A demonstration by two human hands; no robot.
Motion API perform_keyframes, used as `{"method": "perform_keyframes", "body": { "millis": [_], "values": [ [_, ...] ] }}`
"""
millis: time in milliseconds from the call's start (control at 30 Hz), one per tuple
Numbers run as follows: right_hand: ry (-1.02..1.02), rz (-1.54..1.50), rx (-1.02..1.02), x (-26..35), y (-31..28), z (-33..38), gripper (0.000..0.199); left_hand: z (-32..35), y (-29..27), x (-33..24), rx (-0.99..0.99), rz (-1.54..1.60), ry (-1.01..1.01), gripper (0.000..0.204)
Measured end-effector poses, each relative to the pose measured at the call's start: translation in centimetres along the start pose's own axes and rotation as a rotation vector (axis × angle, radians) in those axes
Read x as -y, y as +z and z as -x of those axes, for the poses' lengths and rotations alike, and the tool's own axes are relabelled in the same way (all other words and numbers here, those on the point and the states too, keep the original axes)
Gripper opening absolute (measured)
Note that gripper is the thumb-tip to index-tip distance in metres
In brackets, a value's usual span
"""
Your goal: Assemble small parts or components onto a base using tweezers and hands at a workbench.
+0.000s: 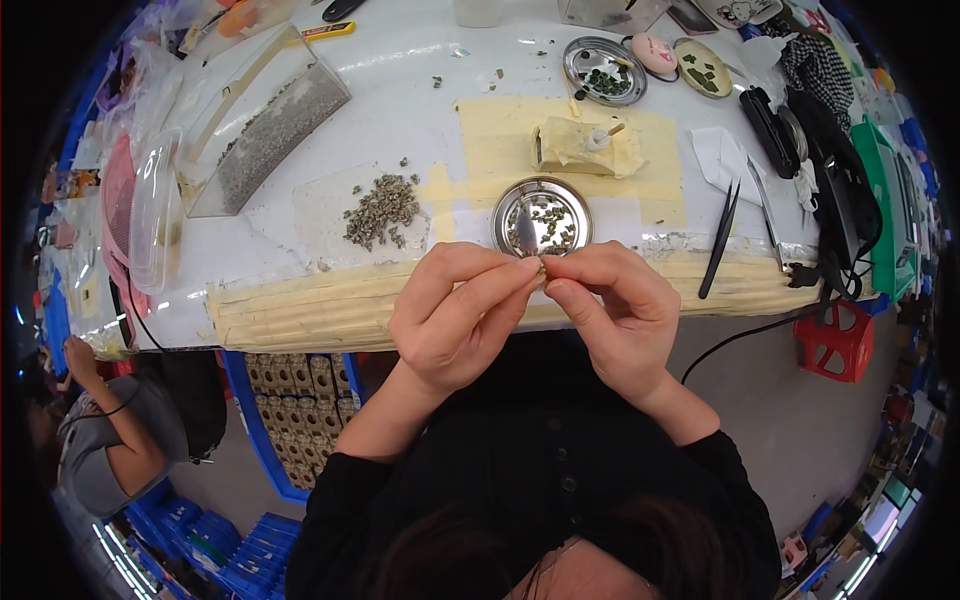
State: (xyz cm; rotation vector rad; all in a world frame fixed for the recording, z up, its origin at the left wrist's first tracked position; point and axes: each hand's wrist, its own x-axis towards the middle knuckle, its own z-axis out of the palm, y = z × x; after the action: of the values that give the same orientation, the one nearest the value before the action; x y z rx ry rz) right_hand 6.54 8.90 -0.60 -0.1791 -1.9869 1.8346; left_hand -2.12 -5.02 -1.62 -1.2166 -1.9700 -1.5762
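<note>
My left hand (468, 310) and my right hand (622, 318) meet at the fingertips over the near edge of the table. Pinched between them is a small metallic part (541, 268), too small to name, mostly covered by the fingers. Just beyond the fingertips lies a round metal dish (502, 235) with many tiny dark and light pieces scattered in it. To its left, a heap of small grey-brown parts (385, 208) rests on a clear sheet. Behind the dish stands a tape-covered block (560, 148) with a white nozzle-like tip on top.
Black tweezers (720, 240) lie at the right. A clear box of grey granules (275, 140) is tilted at the left. Two dishes of dark green pieces, a metal one (606, 72) and a pale one (704, 68), sit at the back. A blue crate (262, 420) stands below; another person (120, 440) sits left.
</note>
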Motion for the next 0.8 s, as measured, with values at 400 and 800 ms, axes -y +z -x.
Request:
{"method": "perform_keyframes", "body": {
  "millis": [400,800],
  "values": [
    [0.3,-0.42,0.062,0.15,0.11,0.02,0.018,0.17,-0.06,-0.01,-0.004,0.12,-0.089,0.023],
    [0.286,-0.423,0.062,-0.23,0.06,-0.18,0.017,0.46,0.17,0.04,-0.016,0.164,-0.179,0.022]
  ]
}}
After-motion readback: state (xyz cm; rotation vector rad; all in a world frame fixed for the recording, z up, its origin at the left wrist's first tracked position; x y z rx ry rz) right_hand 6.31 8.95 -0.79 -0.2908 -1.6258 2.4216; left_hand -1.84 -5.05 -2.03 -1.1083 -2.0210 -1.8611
